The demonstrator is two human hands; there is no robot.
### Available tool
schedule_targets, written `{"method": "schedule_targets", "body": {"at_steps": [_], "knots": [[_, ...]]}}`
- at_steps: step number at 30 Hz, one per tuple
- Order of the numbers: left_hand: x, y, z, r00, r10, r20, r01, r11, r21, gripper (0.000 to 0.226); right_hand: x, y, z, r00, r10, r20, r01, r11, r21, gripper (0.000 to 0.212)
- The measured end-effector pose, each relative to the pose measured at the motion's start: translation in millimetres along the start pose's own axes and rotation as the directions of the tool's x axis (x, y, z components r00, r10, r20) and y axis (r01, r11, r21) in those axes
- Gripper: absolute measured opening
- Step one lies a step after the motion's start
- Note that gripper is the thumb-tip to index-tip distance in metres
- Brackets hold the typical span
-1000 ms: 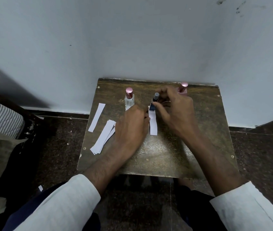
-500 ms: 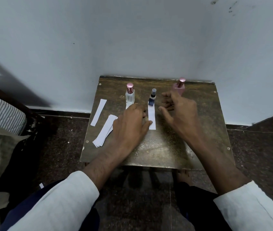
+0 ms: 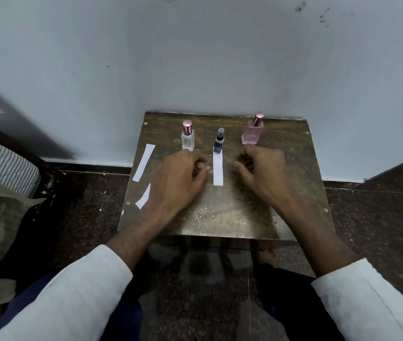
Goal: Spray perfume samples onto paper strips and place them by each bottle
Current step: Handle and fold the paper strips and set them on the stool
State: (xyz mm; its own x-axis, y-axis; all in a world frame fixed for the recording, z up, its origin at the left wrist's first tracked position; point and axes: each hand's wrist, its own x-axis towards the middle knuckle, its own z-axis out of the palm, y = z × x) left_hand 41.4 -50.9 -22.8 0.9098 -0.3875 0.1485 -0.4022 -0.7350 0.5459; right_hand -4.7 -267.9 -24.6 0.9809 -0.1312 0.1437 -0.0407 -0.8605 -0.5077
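1. Pale wall [image 3: 195, 57] behind; small worn brown table [image 3: 232, 212] pushed against it, dark speckled floor [image 3: 84, 212] all round.
2. Three bottles upright in a row near the table's far edge: clear bottle [image 3: 187, 139] with pink cap on the left, small dark blue bottle [image 3: 219, 143] in the middle, pink bottle [image 3: 252, 131] on the right, well apart from one another.
3. One white paper strip [image 3: 218, 167] lies flat, lengthwise, just in front of the blue bottle, its far end touching or nearly touching the bottle's base.
4. Second strip [image 3: 143, 162] lies slantwise near the table's left edge, to the left of the clear bottle. More loose strips [image 3: 143, 198] show nearer the front left, partly hidden under the left wrist.
5. Left hand [image 3: 179, 178]: palm down over the table, fingers curled loosely inward, holding nothing; fingertips just beside the middle strip's left edge.
6. Right hand [image 3: 262, 171]: likewise palm down, fingers curled loosely, empty; sits right of the middle strip, in front of the pink bottle.
7. Both forearms bare, white sleeves [image 3: 84, 291] pushed back.
8. Striped cloth [image 3: 6, 166] at far left.
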Motion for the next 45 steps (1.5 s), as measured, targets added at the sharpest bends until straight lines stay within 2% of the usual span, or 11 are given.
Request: {"method": "schedule_targets", "body": {"at_steps": [2,8,13,17,20,24,33,38,42,44,45], "knots": [[-6.2,-4.7,-10.6,1.000,0.007,-0.023,-0.006,1.000,0.021,0.016,-8.1,-3.9,-2.0,1.000,-0.003,0.009,0.003,1.000,0.000,0.012],[-39.0,-30.1,-47.7,0.984,-0.161,-0.078,0.166,0.984,0.065,0.022,-40.7,-41.2,-5.1,0.999,-0.041,0.006,0.041,0.996,0.076,0.004],[-85.2,-36.9,-58.2,0.956,-0.295,-0.007,0.295,0.953,0.065,0.039,-75.1,-75.1,3.1,0.999,-0.030,0.046,0.020,0.981,0.195,0.005],[-109.7,-36.2,-65.3,0.955,-0.293,-0.037,0.295,0.952,0.076,0.039,-95.0,-90.0,12.6,0.999,-0.018,0.026,0.010,0.961,0.278,0.004],[-106.8,-46.1,-68.9,0.942,-0.328,-0.074,0.334,0.938,0.088,0.039,-95.6,-94.8,19.9,0.998,-0.055,0.039,0.044,0.970,0.237,0.004],[-100.1,-49.7,-67.1,0.932,-0.363,-0.018,0.363,0.928,0.088,0.038,-82.4,-98.7,27.8,0.991,-0.092,0.094,0.072,0.979,0.192,0.002],[-87.5,-40.9,-60.7,0.929,-0.365,-0.059,0.365,0.876,0.316,0.030,-67.8,-106.8,48.0,0.977,-0.183,0.108,0.159,0.967,0.198,0.003],[-83.7,-42.0,-69.7,0.916,-0.395,-0.073,0.399,0.877,0.267,0.027,-63.2,-110.2,58.8,0.976,-0.184,0.117,0.155,0.962,0.225,0.003],[-83.4,-37.7,-80.3,0.894,-0.417,-0.164,0.439,0.887,0.141,0.026,-55.2,-114.4,63.4,0.993,0.012,0.121,-0.058,0.921,0.385,0.002],[-84.6,-32.3,-83.9,0.892,-0.398,-0.213,0.424,0.901,0.092,0.027,-51.0,-121.2,67.7,0.965,0.181,0.188,-0.258,0.782,0.567,0.007],[-86.0,-29.0,-85.2,0.896,-0.383,-0.227,0.408,0.909,0.078,0.027,-49.0,-125.1,69.5,0.933,0.249,0.261,-0.361,0.651,0.668,0.014]]}}
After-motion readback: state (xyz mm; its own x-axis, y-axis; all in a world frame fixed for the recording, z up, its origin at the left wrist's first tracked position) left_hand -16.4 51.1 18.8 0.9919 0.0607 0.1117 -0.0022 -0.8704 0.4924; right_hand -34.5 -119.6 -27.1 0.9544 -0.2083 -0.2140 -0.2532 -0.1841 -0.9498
